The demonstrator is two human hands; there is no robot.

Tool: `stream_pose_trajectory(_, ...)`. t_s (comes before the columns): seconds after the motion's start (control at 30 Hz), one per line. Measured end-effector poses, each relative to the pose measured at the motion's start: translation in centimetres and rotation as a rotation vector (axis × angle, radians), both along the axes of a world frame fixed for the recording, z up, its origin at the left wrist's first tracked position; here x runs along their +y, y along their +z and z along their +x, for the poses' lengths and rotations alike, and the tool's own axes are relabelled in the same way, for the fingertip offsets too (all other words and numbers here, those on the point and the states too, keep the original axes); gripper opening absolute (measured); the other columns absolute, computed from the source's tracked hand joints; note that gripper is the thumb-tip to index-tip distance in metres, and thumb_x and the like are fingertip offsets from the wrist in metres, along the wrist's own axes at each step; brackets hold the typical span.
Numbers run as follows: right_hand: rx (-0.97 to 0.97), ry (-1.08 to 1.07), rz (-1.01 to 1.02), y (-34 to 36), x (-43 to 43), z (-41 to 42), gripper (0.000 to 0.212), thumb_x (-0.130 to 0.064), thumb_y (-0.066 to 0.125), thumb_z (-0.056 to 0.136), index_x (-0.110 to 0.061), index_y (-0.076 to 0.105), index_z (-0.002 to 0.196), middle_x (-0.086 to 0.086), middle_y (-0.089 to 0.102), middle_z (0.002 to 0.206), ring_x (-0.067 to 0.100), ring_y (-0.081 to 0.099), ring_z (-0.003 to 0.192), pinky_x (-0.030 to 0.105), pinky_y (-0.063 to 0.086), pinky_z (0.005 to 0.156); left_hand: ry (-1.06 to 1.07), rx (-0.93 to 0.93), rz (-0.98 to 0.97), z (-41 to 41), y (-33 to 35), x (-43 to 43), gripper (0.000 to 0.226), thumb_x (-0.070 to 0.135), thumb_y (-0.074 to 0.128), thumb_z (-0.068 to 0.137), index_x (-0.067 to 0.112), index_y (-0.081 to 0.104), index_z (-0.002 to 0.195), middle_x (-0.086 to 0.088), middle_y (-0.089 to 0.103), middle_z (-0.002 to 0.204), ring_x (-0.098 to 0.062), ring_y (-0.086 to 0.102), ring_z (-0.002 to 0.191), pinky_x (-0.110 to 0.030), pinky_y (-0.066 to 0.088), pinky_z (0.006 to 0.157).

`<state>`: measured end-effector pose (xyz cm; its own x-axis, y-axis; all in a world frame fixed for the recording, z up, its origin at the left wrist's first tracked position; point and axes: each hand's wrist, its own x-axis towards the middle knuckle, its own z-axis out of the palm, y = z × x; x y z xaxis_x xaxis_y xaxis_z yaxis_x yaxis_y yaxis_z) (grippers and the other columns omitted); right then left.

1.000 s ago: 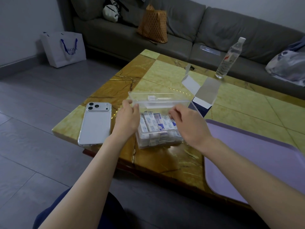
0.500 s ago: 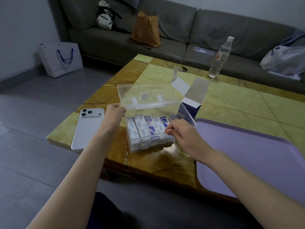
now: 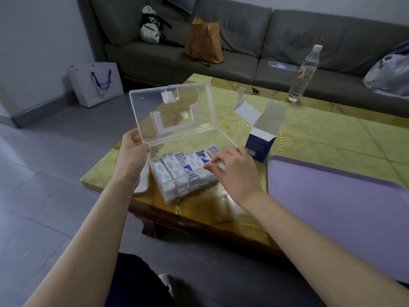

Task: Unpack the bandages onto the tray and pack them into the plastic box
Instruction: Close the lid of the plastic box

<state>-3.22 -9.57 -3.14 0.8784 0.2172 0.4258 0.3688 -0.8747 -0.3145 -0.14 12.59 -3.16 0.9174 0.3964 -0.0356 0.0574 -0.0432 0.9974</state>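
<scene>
On the marble table [image 3: 321,129], the left hand [image 3: 132,151] grips the raised lid [image 3: 177,103] at the plastic box's [image 3: 168,196] left, while the right hand [image 3: 234,169] pinches bandages [image 3: 177,165] at its right end.

Counter [image 3: 321,134] – glossy yellow-green stone slabs, brown veined border along near edge. Clear plastic box [image 3: 168,196] near front-left corner, lid [image 3: 172,111] raised upright, bandages [image 3: 177,167] packed in rows inside. Pale flat device [image 3: 142,185] just left of box, only edge showing. Blue-and-white carton [image 3: 260,145] right of box, flaps open. Lilac tray [image 3: 332,196] at right, overhanging near edge. Water bottle [image 3: 303,76] upright at far edge – small dark object [image 3: 252,92] left of it.
</scene>
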Motion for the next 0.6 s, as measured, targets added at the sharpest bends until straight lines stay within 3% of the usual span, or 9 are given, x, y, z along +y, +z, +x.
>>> stream_pose_trajectory(0.27, 0.169, -0.043, 0.15, 0.4, -0.5, -0.3, 0.052, -0.05, 0.06, 0.08, -0.012, 0.053, 0.113, 0.0, 0.047, 0.11, 0.014, 0.039, 0.106, 0.019, 0.033, 0.09, 0.02, -0.21, 0.315, -2.1, 1.0, -0.3, 0.046, 0.007, 0.062, 0.084, 0.023, 0.043, 0.123, 0.004, 0.051, 0.118, -0.018, 0.048, 0.113, -0.041, 0.044, 0.098)
stream_pose_trajectory(0.37, 0.201, -0.025, 0.289, 0.6, -0.8, -0.5, 0.055, -0.037, 0.068, 0.079, -0.007, 0.046, 0.119, 0.0, 0.043, 0.111, 0.007, 0.036, 0.102, 0.009, 0.026, 0.086, 0.035, -0.329, 0.572, -3.7, 1.2, -0.6, 0.045, -0.007, 0.053, 0.082, 0.016, 0.049, 0.12, 0.007, 0.048, 0.113, -0.021, 0.044, 0.112, -0.034, 0.04, 0.095)
stream_pose_trajectory(0.43, 0.22, -0.008, 0.366, 0.6, -1.1, -0.7, 0.056, -0.028, 0.071, 0.08, -0.005, 0.042, 0.122, -0.003, 0.039, 0.109, 0.006, 0.038, 0.101, 0.007, 0.025, 0.085, 0.019, -0.376, 0.698, -5.1, 1.2, -1.2, 0.056, -0.021, 0.039, 0.073, 0.015, 0.058, 0.112, 0.008, 0.048, 0.11, -0.017, 0.04, 0.11, -0.029, 0.034, 0.093)
stream_pose_trajectory(0.5, 0.193, -0.016, 0.345, 0.7, -1.6, -0.8, 0.043, -0.015, 0.068, 0.083, -0.004, 0.043, 0.116, -0.002, 0.039, 0.106, 0.011, 0.044, 0.099, 0.01, 0.029, 0.082, -0.001, -0.387, 0.791, -6.1, 0.8, -1.8, 0.063, -0.026, 0.033, 0.066, 0.014, 0.064, 0.103, 0.006, 0.051, 0.107, -0.018, 0.04, 0.107, -0.032, 0.033, 0.092)
stream_pose_trajectory(0.6, 0.062, -0.069, 0.306, 1.4, -2.5, -0.6, 0.025, 0.009, 0.051, 0.083, -0.002, 0.046, 0.105, 0.003, 0.042, 0.1, 0.019, 0.047, 0.095, 0.025, 0.04, 0.081, -0.032, -0.387, 0.878, -6.6, 0.1, -1.9, 0.056, -0.025, 0.036, 0.065, 0.013, 0.066, 0.092, -0.003, 0.058, 0.104, -0.025, 0.044, 0.104, -0.043, 0.036, 0.092)
